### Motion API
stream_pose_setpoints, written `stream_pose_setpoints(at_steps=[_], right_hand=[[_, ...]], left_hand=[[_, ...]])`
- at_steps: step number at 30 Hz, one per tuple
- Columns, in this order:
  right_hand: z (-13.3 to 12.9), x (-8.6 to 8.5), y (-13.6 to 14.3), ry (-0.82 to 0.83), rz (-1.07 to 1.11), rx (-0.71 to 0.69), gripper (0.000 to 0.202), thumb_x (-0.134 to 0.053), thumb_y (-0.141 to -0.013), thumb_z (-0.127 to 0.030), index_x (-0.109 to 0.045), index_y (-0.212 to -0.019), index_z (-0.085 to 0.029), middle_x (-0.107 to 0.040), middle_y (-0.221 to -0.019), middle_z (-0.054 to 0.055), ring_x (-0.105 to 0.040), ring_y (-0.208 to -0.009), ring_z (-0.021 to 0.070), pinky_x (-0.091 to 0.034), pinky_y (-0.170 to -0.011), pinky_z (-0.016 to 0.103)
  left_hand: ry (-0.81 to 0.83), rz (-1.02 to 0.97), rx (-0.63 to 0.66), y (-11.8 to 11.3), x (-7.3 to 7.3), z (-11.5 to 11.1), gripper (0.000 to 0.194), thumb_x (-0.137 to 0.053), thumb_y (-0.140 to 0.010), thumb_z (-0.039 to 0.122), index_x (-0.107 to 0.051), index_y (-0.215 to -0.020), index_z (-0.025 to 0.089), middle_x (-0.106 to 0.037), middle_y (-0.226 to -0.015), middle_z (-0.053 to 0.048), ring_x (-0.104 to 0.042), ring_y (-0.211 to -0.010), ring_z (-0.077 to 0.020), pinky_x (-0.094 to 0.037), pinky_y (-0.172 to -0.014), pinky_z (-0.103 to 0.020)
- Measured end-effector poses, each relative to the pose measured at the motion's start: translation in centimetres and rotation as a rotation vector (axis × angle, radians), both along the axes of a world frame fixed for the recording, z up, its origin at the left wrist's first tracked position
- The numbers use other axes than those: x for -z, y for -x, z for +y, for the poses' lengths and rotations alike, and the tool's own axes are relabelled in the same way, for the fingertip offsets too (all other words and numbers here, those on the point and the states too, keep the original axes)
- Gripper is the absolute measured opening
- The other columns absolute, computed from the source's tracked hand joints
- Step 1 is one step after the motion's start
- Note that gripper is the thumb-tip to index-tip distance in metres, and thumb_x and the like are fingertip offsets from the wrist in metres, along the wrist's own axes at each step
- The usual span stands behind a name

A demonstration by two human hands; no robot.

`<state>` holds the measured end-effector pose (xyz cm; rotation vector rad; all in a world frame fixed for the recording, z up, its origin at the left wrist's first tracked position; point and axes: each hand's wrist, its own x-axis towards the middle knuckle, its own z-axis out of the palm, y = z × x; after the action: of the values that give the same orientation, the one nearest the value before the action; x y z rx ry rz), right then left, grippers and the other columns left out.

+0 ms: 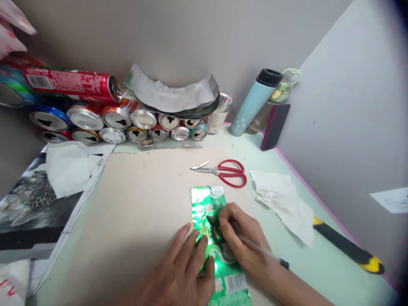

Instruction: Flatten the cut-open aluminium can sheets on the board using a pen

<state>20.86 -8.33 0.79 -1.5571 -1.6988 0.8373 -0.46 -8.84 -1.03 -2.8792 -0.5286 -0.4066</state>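
A shiny green sheet cut from a drink can (228, 270), printed with flowers and a barcode, lies flat on the beige board (137, 191). My left hand (186, 259) rests on its left side, fingers stretched out and pressing it down. In my right hand (240, 229) is a pen (264, 251) with a clear barrel and black end cap, gripped near the tip. The pen's dark tip points at the upper middle of the green sheet; whether it touches cannot be made out. Above the sheet lie red-handled scissors (219, 171), blades pointing left.
Stacked drink cans (116, 117) line the back wall, with curved metal sheets (174, 95) on top. A light blue tumbler (256, 102) and a dark phone (276, 127) stand at the back right. Crumpled paper (283, 202) and a black-yellow handle (347, 244) lie right; a printed picture (35, 199) left.
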Motion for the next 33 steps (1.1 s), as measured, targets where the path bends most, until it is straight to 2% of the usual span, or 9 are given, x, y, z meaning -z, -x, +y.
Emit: stream_pose_setpoints(at_steps=[8,12,19,24,28,30,33], right_hand=[[0.0,-0.2,0.0,0.007,0.014,-0.019,0.024,-0.047,-0.099,-0.026,-0.047,-0.075,-0.023,-0.051,-0.068,-0.003,-0.046,-0.059,0.0133,-0.04,-0.055,0.025],[0.1,0.1,-0.3,0.059,0.11,0.012,0.022,-0.049,-0.098,-0.028,-0.049,-0.076,-0.023,-0.052,-0.066,-0.003,-0.046,-0.059,0.0137,-0.04,-0.055,0.025],[0.1,0.8,-0.7,0.093,0.221,0.06,0.022,-0.051,-0.097,-0.029,-0.05,-0.076,-0.022,-0.051,-0.068,-0.003,-0.045,-0.061,0.0139,-0.038,-0.055,0.025],[0.0,0.9,-0.6,0.102,0.253,0.088,0.022,-0.052,-0.097,-0.029,-0.051,-0.077,-0.022,-0.052,-0.069,-0.003,-0.044,-0.061,0.0136,-0.037,-0.054,0.025],[0.1,0.8,-0.6,0.104,0.29,0.097,0.021,-0.053,-0.096,-0.029,-0.052,-0.077,-0.022,-0.053,-0.069,-0.003,-0.045,-0.061,0.0131,-0.037,-0.054,0.024],[0.1,0.8,-0.6,0.11,0.316,0.098,0.02,-0.054,-0.095,-0.028,-0.052,-0.077,-0.022,-0.053,-0.068,-0.003,-0.045,-0.059,0.0126,-0.036,-0.052,0.023],[0.1,0.9,-0.6,0.107,0.341,0.096,0.02,-0.054,-0.095,-0.028,-0.052,-0.077,-0.022,-0.053,-0.067,-0.003,-0.044,-0.059,0.0123,-0.036,-0.052,0.023]], left_hand=[[0.019,0.009,0.025,0.0,-0.8,0.2,0.038,-0.06,-0.1,0.045,-0.061,-0.122,0.014,-0.073,-0.121,-0.016,-0.068,-0.118,-0.0313,-0.043,-0.112,-0.053],[0.03,0.035,0.023,0.1,-1.3,0.3,0.039,-0.059,-0.1,0.046,-0.061,-0.122,0.014,-0.073,-0.122,-0.015,-0.069,-0.117,-0.0311,-0.046,-0.11,-0.051],[0.07,0.011,0.017,-0.1,-1.0,0.2,0.039,-0.059,-0.101,0.047,-0.061,-0.123,0.014,-0.074,-0.118,-0.014,-0.068,-0.117,-0.0297,-0.045,-0.11,-0.05],[0.055,-0.002,0.007,0.0,-1.2,0.1,0.034,-0.056,-0.102,0.042,-0.061,-0.122,0.014,-0.074,-0.118,-0.015,-0.069,-0.115,-0.0294,-0.045,-0.11,-0.05],[0.033,0.015,0.001,-0.2,-0.1,-0.1,0.031,-0.057,-0.1,0.037,-0.059,-0.122,0.015,-0.074,-0.119,-0.014,-0.069,-0.116,-0.0287,-0.042,-0.113,-0.05],[-0.025,-0.1,-0.034,-0.4,0.8,-0.2,0.024,-0.057,-0.1,0.033,-0.059,-0.117,0.016,-0.075,-0.116,-0.015,-0.069,-0.114,-0.0302,-0.037,-0.114,-0.055],[-0.057,-0.121,-0.033,-0.5,1.5,-0.3,0.026,-0.058,-0.1,0.032,-0.057,-0.119,0.015,-0.074,-0.116,-0.016,-0.067,-0.117,-0.0307,-0.031,-0.117,-0.057]])
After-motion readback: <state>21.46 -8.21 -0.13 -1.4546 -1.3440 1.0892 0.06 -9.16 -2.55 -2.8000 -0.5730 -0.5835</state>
